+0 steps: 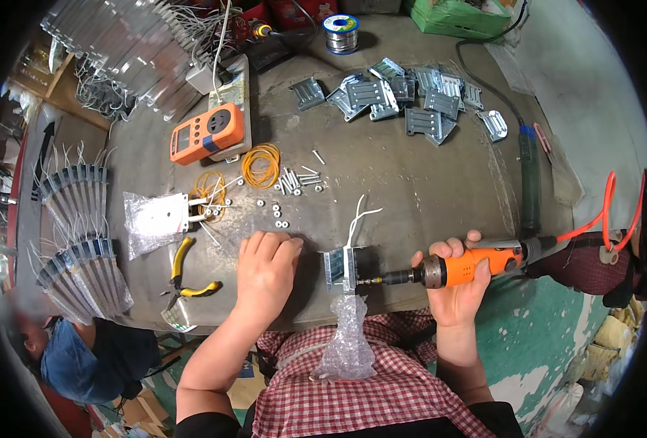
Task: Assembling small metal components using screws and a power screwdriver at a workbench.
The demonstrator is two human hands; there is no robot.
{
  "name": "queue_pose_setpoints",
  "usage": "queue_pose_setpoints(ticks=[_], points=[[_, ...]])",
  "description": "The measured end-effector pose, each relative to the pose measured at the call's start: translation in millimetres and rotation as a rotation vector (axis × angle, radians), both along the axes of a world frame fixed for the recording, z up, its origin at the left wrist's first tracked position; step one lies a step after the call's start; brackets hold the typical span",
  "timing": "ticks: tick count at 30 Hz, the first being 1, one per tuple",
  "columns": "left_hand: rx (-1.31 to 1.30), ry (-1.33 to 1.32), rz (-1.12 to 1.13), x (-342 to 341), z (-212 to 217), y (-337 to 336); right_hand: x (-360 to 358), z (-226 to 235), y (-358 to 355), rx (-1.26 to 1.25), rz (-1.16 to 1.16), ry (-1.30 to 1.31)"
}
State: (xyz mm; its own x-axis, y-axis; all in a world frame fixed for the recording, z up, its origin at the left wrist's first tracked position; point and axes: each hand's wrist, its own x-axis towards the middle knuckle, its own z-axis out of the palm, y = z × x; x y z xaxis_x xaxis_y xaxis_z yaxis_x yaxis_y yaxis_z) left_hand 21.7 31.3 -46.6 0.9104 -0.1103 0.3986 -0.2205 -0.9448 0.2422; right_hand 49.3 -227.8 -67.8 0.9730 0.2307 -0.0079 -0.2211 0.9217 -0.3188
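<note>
My right hand (460,288) is wrapped round an orange power screwdriver (476,267), held level with its bit toward the left. The bit tip meets, or nearly meets, the right side of a metal bracket assembly (339,269) at the table's front edge. Two white wires (355,220) rise from that assembly, and bubble wrap (345,339) hangs below it over the checked apron. To its left, my left hand (268,266) rests on the table with fingers curled together; whatever they may hold is hidden. Small nuts (276,214) and loose screws (290,179) lie just beyond it.
Pliers with yellow handles (185,274), a bubble-wrapped white part (157,217) and an orange meter (206,134) lie left. Metal brackets (403,95) are heaped at the back, near a solder spool (341,35). A red hose (593,219) trails right. Another person (90,361) sits lower left.
</note>
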Motion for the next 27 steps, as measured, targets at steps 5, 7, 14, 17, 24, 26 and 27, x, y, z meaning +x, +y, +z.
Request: queue_pose_setpoints(ticks=[5,7,14,17,24,26,27], points=[[0.109,-0.028,-0.155,-14.0,1.0,6.8,-1.3,1.2,0.4,-0.025,-0.009,-0.026],[0.131,0.02,-0.218,-17.4,8.1,8.2,-0.7,1.7,1.4,-0.027,-0.005,-0.023],[0.037,0.213,-0.284,-16.6,8.5,8.9,-1.4,1.3,2.5,-0.052,-0.014,0.002],[-0.595,0.413,-0.141,-30.3,9.5,-9.0,-2.3,1.1,2.0,-0.053,-0.018,0.004],[-1.406,0.548,0.1,-38.6,4.2,-33.3,-1.3,1.5,3.0,-0.054,-0.009,-0.006],[-1.503,0.522,0.139,-40.5,1.4,-37.8,-1.3,0.6,2.3,-0.061,-0.015,-0.006],[-1.504,0.516,0.14,-43.5,0.2,-40.5,-1.2,1.0,2.4,-0.062,-0.011,-0.01]])
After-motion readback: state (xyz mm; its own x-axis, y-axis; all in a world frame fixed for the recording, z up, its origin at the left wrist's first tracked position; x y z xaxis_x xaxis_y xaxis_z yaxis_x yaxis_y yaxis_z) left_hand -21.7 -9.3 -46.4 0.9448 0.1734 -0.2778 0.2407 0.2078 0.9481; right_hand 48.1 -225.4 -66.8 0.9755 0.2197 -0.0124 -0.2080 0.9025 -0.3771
